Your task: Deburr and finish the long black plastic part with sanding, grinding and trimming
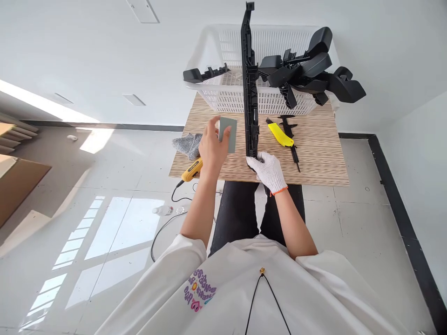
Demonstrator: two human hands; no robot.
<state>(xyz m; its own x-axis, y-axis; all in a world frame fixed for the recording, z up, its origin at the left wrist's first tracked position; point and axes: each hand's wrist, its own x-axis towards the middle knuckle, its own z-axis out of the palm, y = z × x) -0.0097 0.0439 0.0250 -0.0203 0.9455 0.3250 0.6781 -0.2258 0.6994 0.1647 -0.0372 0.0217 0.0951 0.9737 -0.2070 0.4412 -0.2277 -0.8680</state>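
Note:
My left hand (213,145), bare, grips a flat grey-green rectangular piece (227,135) between thumb and fingers. On my right hand (268,170) is a white knitted glove with an orange cuff. Its fingers close round the near end of a long black plastic trim part (250,93). That part points away from me, its ribbed side showing and its far end over the basket. A small gap separates the grey-green piece from the trim part. Beside my left hand lie a grey knitted glove or cloth (187,145) and a yellow corded tool (192,170).
A white plastic basket (223,100) stands at the table's back, with several black plastic parts (310,74) piled over its right side and another (206,73) at its left. A yellow utility knife (280,135) and black caliper (289,135) lie right. A bottle (162,211) is on the floor.

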